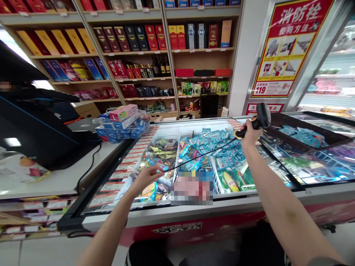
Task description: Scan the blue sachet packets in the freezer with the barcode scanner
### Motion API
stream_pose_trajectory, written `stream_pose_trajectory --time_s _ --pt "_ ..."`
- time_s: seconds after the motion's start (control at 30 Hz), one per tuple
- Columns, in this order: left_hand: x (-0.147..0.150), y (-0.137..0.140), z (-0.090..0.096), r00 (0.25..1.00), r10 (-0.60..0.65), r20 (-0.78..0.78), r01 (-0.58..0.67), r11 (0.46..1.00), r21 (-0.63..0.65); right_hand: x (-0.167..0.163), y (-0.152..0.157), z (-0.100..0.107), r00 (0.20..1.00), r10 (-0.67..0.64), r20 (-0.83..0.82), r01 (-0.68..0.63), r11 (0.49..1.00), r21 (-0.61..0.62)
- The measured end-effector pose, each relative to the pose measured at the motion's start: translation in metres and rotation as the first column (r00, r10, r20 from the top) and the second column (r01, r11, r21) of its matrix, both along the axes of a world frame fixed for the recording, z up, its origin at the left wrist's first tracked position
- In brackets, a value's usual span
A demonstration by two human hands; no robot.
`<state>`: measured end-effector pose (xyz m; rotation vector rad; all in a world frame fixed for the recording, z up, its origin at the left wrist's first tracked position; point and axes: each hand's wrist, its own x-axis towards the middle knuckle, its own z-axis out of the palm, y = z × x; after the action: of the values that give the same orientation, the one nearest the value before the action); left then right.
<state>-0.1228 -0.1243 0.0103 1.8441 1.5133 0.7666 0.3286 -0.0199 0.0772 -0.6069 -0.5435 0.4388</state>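
My right hand [252,133] was closed around the grip of a black-and-yellow scanner [263,115], holding it above the chest freezer [124,218] and its blue packets [215,138]. My left hand [149,176], its fingers nearly together, pinched the dark cable [200,157], which stretched straight between both hands. A brown tray [280,121] lay to the scanner's right.

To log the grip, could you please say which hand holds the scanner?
The right hand: it grips the scanner, while the left hand holds the cable.
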Motion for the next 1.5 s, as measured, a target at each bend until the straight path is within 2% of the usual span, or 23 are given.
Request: stream_pose_trajectory --time_s 0.03,0.1,0.2,0.27,0.3,0.37,0.43,0.5,0.57,0.67,0.73,0.83,0.9,0.97,1.07,1.17,1.27,1.3,1.37,1.43,1.5 --pt "-0.006 0.003 0.007 0.999 -0.02 0.034 0.021 0.999 -0.039 0.01 0.0 -0.004 0.998 -0.027 0.049 0.029 0.999 -0.027" --pt "0.003 0.011 0.021 0.992 -0.112 0.055 0.114 0.993 -0.038 0.02 -0.005 -0.011 0.987 -0.02 0.157 0.032 0.997 -0.072" --pt "0.053 0.022 0.034 0.949 -0.314 -0.01 0.313 0.948 -0.052 0.014 -0.019 -0.017 0.925 0.141 0.353 -0.082 0.981 -0.178" --pt "0.087 0.027 0.034 0.898 -0.437 -0.046 0.431 0.896 -0.111 0.006 -0.029 -0.016 0.846 0.286 0.45 -0.182 0.948 -0.259" --pt "0.1 0.029 0.033 0.867 -0.496 -0.056 0.48 0.859 -0.18 0.002 -0.032 -0.015 0.813 0.348 0.466 -0.224 0.927 -0.301" --pt "0.116 0.031 0.029 0.802 -0.597 -0.04 0.56 0.773 -0.298 -0.002 -0.037 -0.012 0.754 0.466 0.463 -0.315 0.875 -0.367" --pt "0.12 0.033 0.026 0.761 -0.648 -0.032 0.601 0.724 -0.339 -0.002 -0.036 -0.012 0.717 0.551 0.427 -0.411 0.829 -0.38" --pt "0.119 0.037 0.027 0.747 -0.664 -0.03 0.617 0.709 -0.342 0.002 -0.03 -0.014 0.707 0.612 0.355 -0.503 0.788 -0.357" --pt "0.117 0.044 0.029 0.75 -0.661 -0.036 0.617 0.718 -0.323 0.008 -0.023 -0.018 0.708 0.664 0.239 -0.595 0.744 -0.306" --pt "0.121 0.058 0.031 0.791 -0.603 -0.101 0.573 0.789 -0.223 0.018 -0.012 -0.025 0.692 0.719 0.059 -0.703 0.69 -0.173" --pt "0.13 0.067 0.027 0.813 -0.558 -0.168 0.55 0.83 -0.096 0.025 -0.008 -0.03 0.653 0.758 -0.01 -0.755 0.649 -0.089" --pt "0.157 0.074 0.015 0.786 -0.575 -0.227 0.596 0.803 0.031 0.031 -0.007 -0.039 0.544 0.837 -0.054 -0.839 0.543 -0.039" --pt "0.184 0.074 0.004 0.745 -0.595 -0.303 0.642 0.762 0.083 0.032 -0.008 -0.045 0.471 0.881 -0.051 -0.882 0.467 -0.066" --pt "0.212 0.071 -0.005 0.703 -0.585 -0.405 0.667 0.74 0.088 0.031 -0.008 -0.05 0.411 0.911 -0.02 -0.903 0.405 -0.142" --pt "0.248 0.07 -0.016 0.659 -0.536 -0.528 0.673 0.734 0.095 0.025 -0.009 -0.053 0.362 0.931 0.039 -0.894 0.358 -0.27" --pt "0.266 0.078 -0.022 0.611 -0.565 -0.554 0.701 0.711 0.049 0.017 -0.01 -0.052 0.387 0.92 0.066 -0.844 0.382 -0.376" --pt "0.261 0.091 -0.022 0.611 -0.604 -0.512 0.696 0.718 -0.018 0.007 -0.01 -0.051 0.477 0.874 0.094 -0.756 0.463 -0.463" --pt "0.255 0.094 -0.021 0.634 -0.602 -0.485 0.682 0.731 -0.016 0.003 -0.01 -0.051 0.514 0.85 0.113 -0.722 0.5 -0.478" --pt "0.239 0.101 -0.018 0.735 -0.547 -0.401 0.595 0.803 -0.005 -0.006 -0.011 -0.05 0.586 0.793 0.169 -0.651 0.584 -0.485" --pt "0.218 0.106 -0.013 0.837 -0.485 -0.252 0.492 0.87 -0.041 -0.015 -0.013 -0.048 0.642 0.73 0.234 -0.59 0.665 -0.457" --pt "0.195 0.112 -0.008 0.886 -0.431 -0.169 0.433 0.901 -0.03 -0.023 -0.016 -0.046 0.655 0.696 0.296 -0.559 0.709 -0.429"
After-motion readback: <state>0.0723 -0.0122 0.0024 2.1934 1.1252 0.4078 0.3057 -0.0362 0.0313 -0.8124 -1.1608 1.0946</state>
